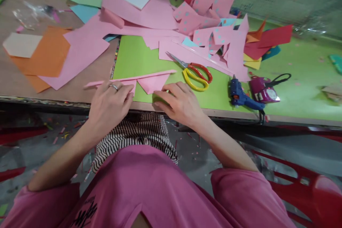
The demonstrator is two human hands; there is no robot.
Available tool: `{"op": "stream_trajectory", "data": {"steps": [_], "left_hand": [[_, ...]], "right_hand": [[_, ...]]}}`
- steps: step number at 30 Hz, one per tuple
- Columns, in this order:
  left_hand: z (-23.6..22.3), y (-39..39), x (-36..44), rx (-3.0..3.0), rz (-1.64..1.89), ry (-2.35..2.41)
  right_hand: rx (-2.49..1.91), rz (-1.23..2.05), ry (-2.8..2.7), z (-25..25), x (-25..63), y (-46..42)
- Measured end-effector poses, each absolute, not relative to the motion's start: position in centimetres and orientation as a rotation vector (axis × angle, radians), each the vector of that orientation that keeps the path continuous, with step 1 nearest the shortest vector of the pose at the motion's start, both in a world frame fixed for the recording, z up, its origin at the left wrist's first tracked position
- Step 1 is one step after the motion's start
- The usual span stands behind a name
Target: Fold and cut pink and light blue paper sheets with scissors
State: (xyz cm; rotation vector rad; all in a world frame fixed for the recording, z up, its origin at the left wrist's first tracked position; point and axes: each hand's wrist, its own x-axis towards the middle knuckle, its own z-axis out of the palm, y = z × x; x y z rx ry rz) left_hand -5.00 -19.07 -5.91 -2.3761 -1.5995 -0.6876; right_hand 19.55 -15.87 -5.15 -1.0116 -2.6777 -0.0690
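A folded piece of pink paper (151,82) lies near the table's front edge, with a long narrow strip along its top and pointed flaps below. My left hand (110,101), wearing a ring, is closed over the paper's left part, fingers curled and thumb against a flap. My right hand (181,102) rests at the right flap, index fingertip by its edge, thumb and index apart. Just beyond it lie scissors (193,74) with one red and one yellow handle, blades pointing to the upper left. A blue glue gun (242,94) lies farther right.
Beside the glue gun sits a purple device (263,89) with a black loop. Pink sheets (139,10) and dotted pink pieces (205,12) pile up at the back. Orange paper (50,55) is at left, red paper (269,41) at right. A red chair (307,192) stands lower right.
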Motion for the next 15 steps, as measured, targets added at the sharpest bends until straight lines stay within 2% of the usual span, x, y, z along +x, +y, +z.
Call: {"op": "stream_trajectory", "data": {"steps": [5, 15], "left_hand": [[-5.8, -19.6, -4.7, -2.382, -0.841, -1.558], [-7.4, -20.7, -5.0, -2.510, -0.733, -1.444]], "right_hand": [[-1.045, -0.077, -2.608, -4.8, 19.4, -15.9], [-1.019, 0.050, -2.728, -5.5, 17.8, -14.1]]}}
